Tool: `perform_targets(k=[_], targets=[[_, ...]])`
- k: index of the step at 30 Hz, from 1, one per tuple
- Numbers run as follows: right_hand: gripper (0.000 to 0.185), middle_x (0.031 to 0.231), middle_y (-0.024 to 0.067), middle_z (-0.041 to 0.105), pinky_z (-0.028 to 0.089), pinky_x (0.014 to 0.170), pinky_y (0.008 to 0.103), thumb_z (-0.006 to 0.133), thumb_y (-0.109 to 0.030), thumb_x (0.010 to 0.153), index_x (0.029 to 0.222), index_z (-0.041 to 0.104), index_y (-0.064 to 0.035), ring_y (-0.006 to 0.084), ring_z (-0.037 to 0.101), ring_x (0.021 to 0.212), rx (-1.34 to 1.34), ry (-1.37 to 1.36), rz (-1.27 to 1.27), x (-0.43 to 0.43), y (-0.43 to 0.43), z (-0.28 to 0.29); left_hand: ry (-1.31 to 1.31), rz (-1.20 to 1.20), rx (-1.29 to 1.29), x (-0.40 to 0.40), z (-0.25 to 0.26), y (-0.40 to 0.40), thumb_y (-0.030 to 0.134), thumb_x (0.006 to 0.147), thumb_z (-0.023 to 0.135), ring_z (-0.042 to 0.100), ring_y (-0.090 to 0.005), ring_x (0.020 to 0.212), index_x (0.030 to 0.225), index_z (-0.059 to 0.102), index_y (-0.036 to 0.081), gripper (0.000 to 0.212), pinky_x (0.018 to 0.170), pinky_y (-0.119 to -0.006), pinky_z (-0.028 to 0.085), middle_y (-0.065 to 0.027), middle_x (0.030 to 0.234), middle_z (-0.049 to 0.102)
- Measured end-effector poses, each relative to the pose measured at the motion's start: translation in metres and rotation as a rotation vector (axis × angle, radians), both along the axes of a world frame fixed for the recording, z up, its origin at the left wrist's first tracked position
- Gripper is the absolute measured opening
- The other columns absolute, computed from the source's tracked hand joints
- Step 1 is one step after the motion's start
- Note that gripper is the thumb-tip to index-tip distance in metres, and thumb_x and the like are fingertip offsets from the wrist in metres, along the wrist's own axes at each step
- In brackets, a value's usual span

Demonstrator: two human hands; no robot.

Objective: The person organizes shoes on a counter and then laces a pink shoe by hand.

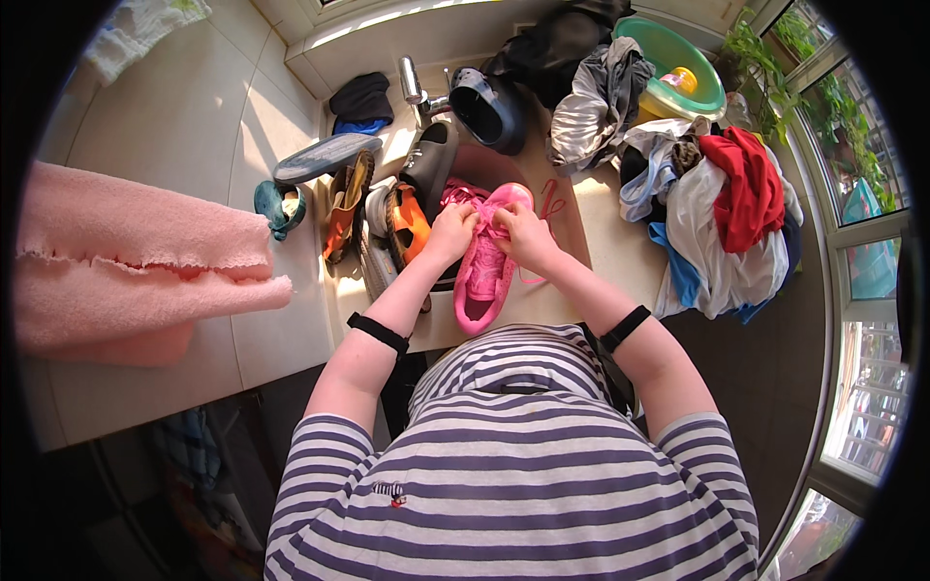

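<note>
A bright pink sneaker (483,283) lies in front of me, its heel opening towards my body and its toe pointing away. My left hand (454,231) pinches the left side of its lacing area. Opposite it, my right hand (529,234) grips the right side, fingertips close to the left ones. My fingers partly hide the front eyelets. A loose pink shoelace (554,200) trails to the right of the shoe. More pink laces (461,192) show just beyond my left fingers; what they belong to is partly covered.
Left of the sneaker crowd orange-and-brown sandals (409,218), a dark grey shoe (430,163) and a blue clog (488,109). A chrome faucet (412,83) rises behind. Pink towel (145,247) covers the left counter; piled clothes (716,210) and a green basin (672,58) stand right.
</note>
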State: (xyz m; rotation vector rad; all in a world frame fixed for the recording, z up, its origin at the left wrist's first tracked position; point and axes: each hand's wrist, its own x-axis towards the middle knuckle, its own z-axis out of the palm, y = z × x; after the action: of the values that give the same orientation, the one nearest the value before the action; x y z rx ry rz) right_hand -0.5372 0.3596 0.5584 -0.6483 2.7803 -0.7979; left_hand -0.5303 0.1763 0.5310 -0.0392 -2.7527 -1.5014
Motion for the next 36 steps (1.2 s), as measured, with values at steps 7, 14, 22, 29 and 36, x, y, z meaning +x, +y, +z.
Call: perform_targets(k=[7, 14, 22, 29, 36], targets=[[0.025, 0.109, 0.007, 0.056, 0.041, 0.087, 0.0468, 0.075, -0.029, 0.073, 0.093, 0.07, -0.0156, 0.0258, 0.052, 0.11, 0.153, 0.216, -0.044, 0.005, -0.017, -0.008, -0.046, -0.169, -0.142, -0.001, -0.008, -0.013, 0.016, 0.085, 0.065, 0.058, -0.0363, 0.096, 0.096, 0.063, -0.003, 0.022, 0.087, -0.041, 0.046, -0.0212, 0.1, 0.059], [0.018, 0.116, 0.0027, 0.058, 0.037, 0.094, 0.0443, 0.073, -0.022, 0.074, 0.087, 0.071, -0.01, 0.0235, 0.051, 0.111, 0.067, 0.291, -0.126, 0.006, -0.03, -0.034, 0.004, -0.172, -0.206, -0.005, -0.023, -0.016, 0.022, 0.086, 0.065, 0.059, -0.0397, 0.097, 0.095, 0.061, -0.002, 0.025, 0.084, -0.045, 0.047, -0.023, 0.1, 0.061], [0.016, 0.122, 0.0036, 0.057, 0.035, 0.098, 0.0442, 0.072, -0.02, 0.073, 0.087, 0.072, -0.0108, 0.0235, 0.049, 0.117, -0.003, 0.235, -0.243, 0.011, -0.036, -0.037, 0.025, -0.07, -0.262, 0.003, -0.009, -0.001, 0.015, 0.088, 0.058, 0.062, -0.0438, 0.089, 0.095, 0.055, 0.001, 0.016, 0.076, -0.051, 0.049, -0.0235, 0.089, 0.065], [0.017, 0.119, 0.0043, 0.058, 0.036, 0.097, 0.0444, 0.072, -0.019, 0.073, 0.087, 0.07, -0.0105, 0.0232, 0.051, 0.117, -0.052, 0.148, -0.261, 0.011, -0.039, -0.03, 0.003, -0.009, -0.227, -0.002, -0.032, -0.007, 0.013, 0.096, 0.047, 0.064, -0.0434, 0.083, 0.103, 0.046, 0.002, 0.014, 0.073, -0.05, 0.05, -0.0251, 0.086, 0.066], [0.013, 0.089, 0.0132, 0.059, 0.051, 0.074, 0.0363, 0.066, -0.012, 0.078, 0.086, 0.065, -0.0012, 0.0257, 0.063, 0.08, -0.298, -0.009, -0.282, -0.019, 0.008, -0.021, -0.14, 0.142, 0.06, -0.004, -0.006, -0.004, 0.02, 0.096, 0.054, 0.066, -0.0421, 0.088, 0.118, 0.041, -0.002, 0.034, 0.08, -0.044, 0.053, -0.0221, 0.095, 0.066]])
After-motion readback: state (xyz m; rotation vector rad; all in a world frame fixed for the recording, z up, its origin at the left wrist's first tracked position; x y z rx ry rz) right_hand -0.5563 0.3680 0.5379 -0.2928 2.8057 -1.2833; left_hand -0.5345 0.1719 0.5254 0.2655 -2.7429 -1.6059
